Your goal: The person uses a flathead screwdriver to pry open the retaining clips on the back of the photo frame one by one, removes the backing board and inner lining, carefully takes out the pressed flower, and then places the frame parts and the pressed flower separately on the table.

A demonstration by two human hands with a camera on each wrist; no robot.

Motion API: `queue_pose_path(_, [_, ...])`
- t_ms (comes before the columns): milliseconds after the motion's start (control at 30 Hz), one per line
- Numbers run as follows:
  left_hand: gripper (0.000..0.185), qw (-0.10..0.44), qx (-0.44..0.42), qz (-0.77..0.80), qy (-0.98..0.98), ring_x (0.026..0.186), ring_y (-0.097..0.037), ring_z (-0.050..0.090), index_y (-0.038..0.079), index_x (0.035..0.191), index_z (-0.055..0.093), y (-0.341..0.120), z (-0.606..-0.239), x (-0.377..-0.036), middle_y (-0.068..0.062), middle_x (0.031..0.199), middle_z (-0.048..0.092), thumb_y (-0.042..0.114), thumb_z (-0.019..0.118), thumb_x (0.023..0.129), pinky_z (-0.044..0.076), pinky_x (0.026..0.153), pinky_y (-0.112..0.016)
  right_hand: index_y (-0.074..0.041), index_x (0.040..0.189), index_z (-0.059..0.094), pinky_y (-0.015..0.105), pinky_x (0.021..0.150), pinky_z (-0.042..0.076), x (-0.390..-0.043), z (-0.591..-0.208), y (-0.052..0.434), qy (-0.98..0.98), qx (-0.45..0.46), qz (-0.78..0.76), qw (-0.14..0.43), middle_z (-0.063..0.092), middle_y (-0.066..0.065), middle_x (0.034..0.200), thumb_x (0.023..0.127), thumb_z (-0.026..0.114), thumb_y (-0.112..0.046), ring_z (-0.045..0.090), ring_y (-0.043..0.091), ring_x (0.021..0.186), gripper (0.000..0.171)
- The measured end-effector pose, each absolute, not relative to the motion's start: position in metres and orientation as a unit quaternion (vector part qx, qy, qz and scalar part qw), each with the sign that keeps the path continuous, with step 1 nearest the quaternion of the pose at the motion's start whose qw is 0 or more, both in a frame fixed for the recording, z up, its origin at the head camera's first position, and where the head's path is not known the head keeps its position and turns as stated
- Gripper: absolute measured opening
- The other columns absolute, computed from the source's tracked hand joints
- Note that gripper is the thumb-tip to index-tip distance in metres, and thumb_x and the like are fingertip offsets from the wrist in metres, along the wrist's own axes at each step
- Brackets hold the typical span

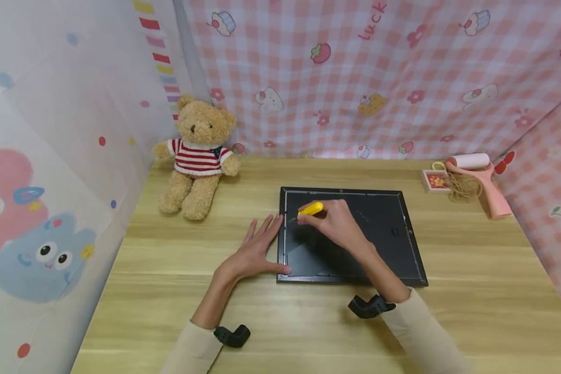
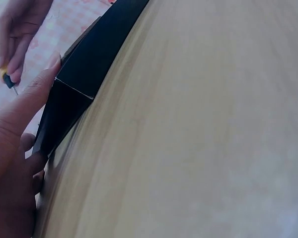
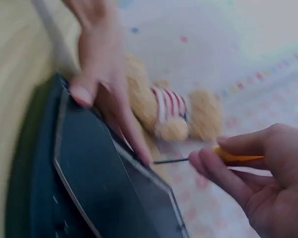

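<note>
While left hand (image 1: 254, 249) flat-steadies black rectangular frame (image 1: 392, 234), right hand (image 1: 338, 221) pinches yellow, probably plastic-handled screwdriver (image 1: 310, 210).

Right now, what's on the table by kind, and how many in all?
Picture frame: 1
Screwdriver: 1
Teddy bear: 1
Lint roller: 1
Small box: 1
String bundle: 1
Total: 6

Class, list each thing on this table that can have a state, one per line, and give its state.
Frame: flat on the table, back side up.
Screwdriver: held, tip at the frame's left edge.
Left hand: open, steadying the frame.
Right hand: gripping the screwdriver.
Teddy bear: sitting upright.
Lint roller: lying down.
</note>
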State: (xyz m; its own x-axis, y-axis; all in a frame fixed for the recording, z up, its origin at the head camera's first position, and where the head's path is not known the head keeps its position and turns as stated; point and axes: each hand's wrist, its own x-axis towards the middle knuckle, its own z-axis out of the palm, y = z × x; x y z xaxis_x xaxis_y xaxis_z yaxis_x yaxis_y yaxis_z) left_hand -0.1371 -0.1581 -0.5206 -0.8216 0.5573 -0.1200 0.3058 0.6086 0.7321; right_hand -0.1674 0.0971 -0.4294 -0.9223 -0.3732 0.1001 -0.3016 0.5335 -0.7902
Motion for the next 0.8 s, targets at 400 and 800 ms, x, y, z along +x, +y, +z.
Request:
queue_pose_path(400, [0.138, 0.166, 0.252, 0.372, 0.878, 0.173, -0.019, -0.006, 0.020, 0.178, 0.002, -0.161, -0.523, -0.136, -0.002, 0.186, 0.006, 0.070, 0.086, 0.081, -0.018, 0.136, -0.046, -0.006, 0.127, 0.083, 0.022, 0.101, 0.054, -0.180, -0.472, 0.120, 0.816, -0.086, -0.569, 0.061, 0.082, 0.011, 0.125, 0.102, 0.082, -0.025, 0.074, 0.026, 0.120, 0.032])
queue_pose_path(800, [0.135, 0.173, 0.246, 0.370, 0.879, 0.172, -0.017, -0.008, 0.021, 0.178, 0.001, -0.159, -0.522, -0.135, 0.000, 0.186, 0.004, 0.058, 0.090, 0.083, -0.018, 0.136, -0.045, -0.005, 0.129, 0.082, 0.020, 0.103, 0.056, -0.185, -0.484, 0.121, 0.788, -0.078, -0.603, 0.095, 0.084, 0.010, 0.119, 0.101, 0.082, -0.025, 0.078, 0.014, 0.117, 0.034])
